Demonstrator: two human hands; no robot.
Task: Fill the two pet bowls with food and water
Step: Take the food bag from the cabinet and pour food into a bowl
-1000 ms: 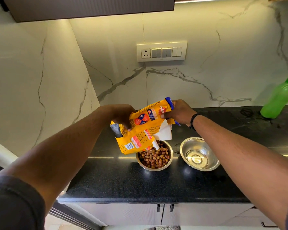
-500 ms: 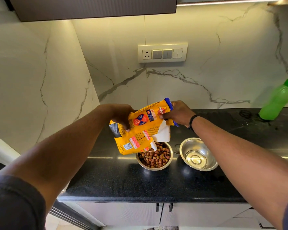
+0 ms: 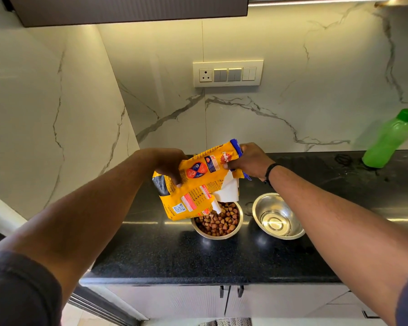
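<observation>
Food bag (image 3: 196, 184) gripped by both hands, tilted.

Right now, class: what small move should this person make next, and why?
Probably tip the yellow pet food bag, gripped by the left hand and right hand, upright: the left steel bowl already holds plenty of kibble, while the right steel bowl looks empty.

Round steel bowls: two, one (image 3: 218, 223) holding brown kibble, one (image 3: 277, 217) without
Yellow printed food pouches: one (image 3: 198, 184)
Green plastic bottles with green caps: one (image 3: 386, 142)
</observation>
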